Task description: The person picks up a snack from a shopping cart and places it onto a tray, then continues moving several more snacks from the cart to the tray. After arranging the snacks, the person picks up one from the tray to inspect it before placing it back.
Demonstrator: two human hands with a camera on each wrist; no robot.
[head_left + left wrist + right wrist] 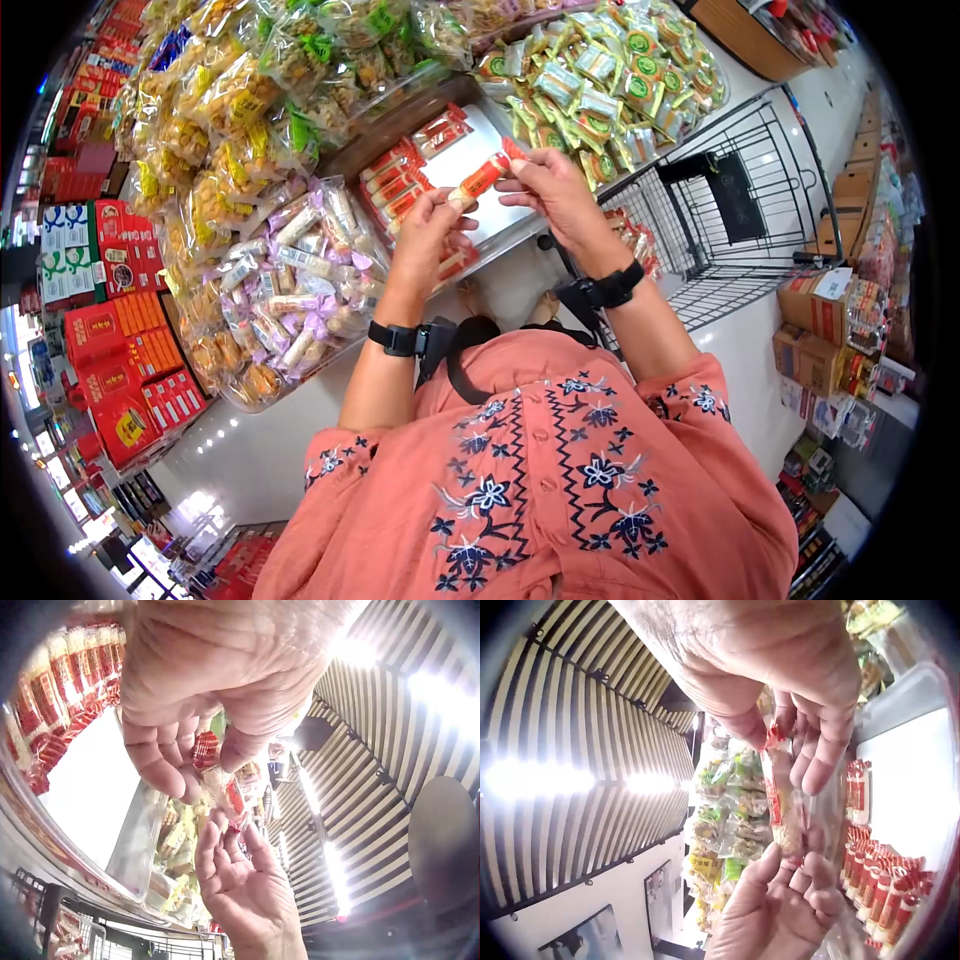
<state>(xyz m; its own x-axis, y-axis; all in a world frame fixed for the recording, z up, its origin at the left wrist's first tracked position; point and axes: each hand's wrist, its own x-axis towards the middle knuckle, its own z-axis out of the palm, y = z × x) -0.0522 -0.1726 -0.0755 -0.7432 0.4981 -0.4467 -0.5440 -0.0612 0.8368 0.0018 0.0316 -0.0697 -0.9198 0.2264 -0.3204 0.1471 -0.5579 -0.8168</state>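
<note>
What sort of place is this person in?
Most likely a supermarket or snack shop. A wire shopping cart stands beside the display, purple-ended wrapped packets are heaped in a clear-sided bin, and red boxes are stacked at the left of the head view.

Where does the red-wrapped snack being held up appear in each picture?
Head: snack, upper middle.
Left wrist: snack, just left of centre.
Right wrist: snack, right of centre.
Shared landmark: the white-bottomed tray of similar red packets, at upper middle, left and right respectively.
</note>
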